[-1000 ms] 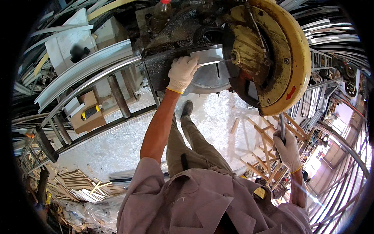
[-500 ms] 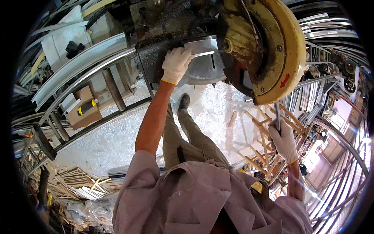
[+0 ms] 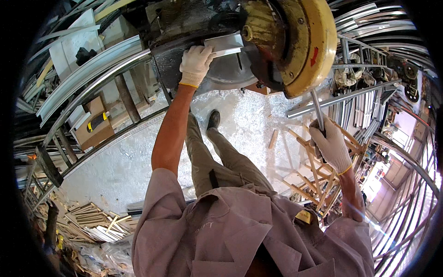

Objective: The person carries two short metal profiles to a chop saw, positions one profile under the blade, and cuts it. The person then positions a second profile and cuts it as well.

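Saw with a rounded yellow guard [image 3: 316, 39], red arrow on its side, stands at the upper middle, guard to the right of the work. Metal piece [image 3: 227, 42], short and silvery, lies on the dark surface [image 3: 168, 57] to the left of the saw head, its bright edge facing the person; its right end sits near the saw head, and whether they touch cannot be told. Grey round plate [image 3: 226, 76] shows just below it, with a dark slot.

Left grip [image 3: 196, 64], white glove with yellow cuff edge: grasping the left end of the piece, fingers bent over it, forearm reaching up from below. Right grip [image 3: 331, 144], gloved likewise: clenched around the saw's handle [image 3: 317, 111], a bar slanting down from the guard, well apart from the left.

To the left, long pale metal strips [image 3: 92, 74] lie along a rack. Beneath, a cardboard box [image 3: 94, 134] bears a yellow-and-black tool [image 3: 98, 121]. Person stands below in a mauve-grey shirt [image 3: 221, 231], khaki trousers [image 3: 205, 157] and a dark shoe [image 3: 213, 119].

Floor [image 3: 124, 166] bright and speckled; small wood block [image 3: 273, 138] on it. Wooden frame [image 3: 316, 177] near the right forearm. Loose sticks [image 3: 94, 219] heaped lower left.
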Demonstrator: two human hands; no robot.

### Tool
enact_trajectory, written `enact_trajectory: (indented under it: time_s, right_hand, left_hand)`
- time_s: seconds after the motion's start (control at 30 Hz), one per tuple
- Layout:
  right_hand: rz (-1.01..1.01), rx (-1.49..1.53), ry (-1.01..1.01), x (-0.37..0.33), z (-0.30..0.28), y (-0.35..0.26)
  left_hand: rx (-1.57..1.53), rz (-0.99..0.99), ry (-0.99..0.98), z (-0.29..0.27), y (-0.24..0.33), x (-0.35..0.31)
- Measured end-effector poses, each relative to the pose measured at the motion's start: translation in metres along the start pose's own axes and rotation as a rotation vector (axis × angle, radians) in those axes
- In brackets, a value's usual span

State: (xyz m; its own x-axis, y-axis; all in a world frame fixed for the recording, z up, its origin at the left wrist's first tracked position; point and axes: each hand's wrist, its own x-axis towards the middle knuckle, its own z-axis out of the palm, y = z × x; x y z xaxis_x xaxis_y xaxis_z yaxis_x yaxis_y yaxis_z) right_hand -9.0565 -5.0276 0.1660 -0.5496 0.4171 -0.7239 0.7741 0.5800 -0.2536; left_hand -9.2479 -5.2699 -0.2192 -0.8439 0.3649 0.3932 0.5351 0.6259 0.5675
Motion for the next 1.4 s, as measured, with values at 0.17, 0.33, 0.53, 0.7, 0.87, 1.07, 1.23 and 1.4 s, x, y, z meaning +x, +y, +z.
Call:
enact_trajectory:
  time_s: [0.17,0.33,0.53,0.7,0.87,1.07,1.23,1.4]
  right_hand:
    - [0.016,-0.014,-0.002,-0.003,-0.004,0.004]
    - [-0.047,-0.011,-0.011,0.002,0.000,0.009]
    - [-0.072,-0.039,-0.001,0.003,0.002,0.015]
    - [-0.075,-0.052,0.005,0.005,0.003,0.017]
    - [-0.062,-0.060,0.009,0.005,0.005,0.015]
    - [-0.074,-0.047,0.009,0.007,0.007,0.016]
    - [-0.075,-0.047,0.017,0.007,0.007,0.019]
    - [-0.086,-0.058,0.009,0.008,0.007,0.017]
  left_hand:
    - [-0.007,0.008,0.040,0.012,0.007,0.004]
    - [0.016,0.006,0.034,0.004,-0.001,0.000]
    - [0.060,0.011,0.026,0.007,0.003,-0.001]
    - [0.030,0.018,0.047,0.003,0.004,0.001]
    - [0.015,0.009,0.039,0.003,0.006,0.000]
    - [0.009,-0.004,0.034,0.006,0.003,-0.001]
    - [0.010,-0.004,0.034,0.004,0.006,0.001]
    - [0.023,-0.009,0.021,0.005,0.003,0.000]
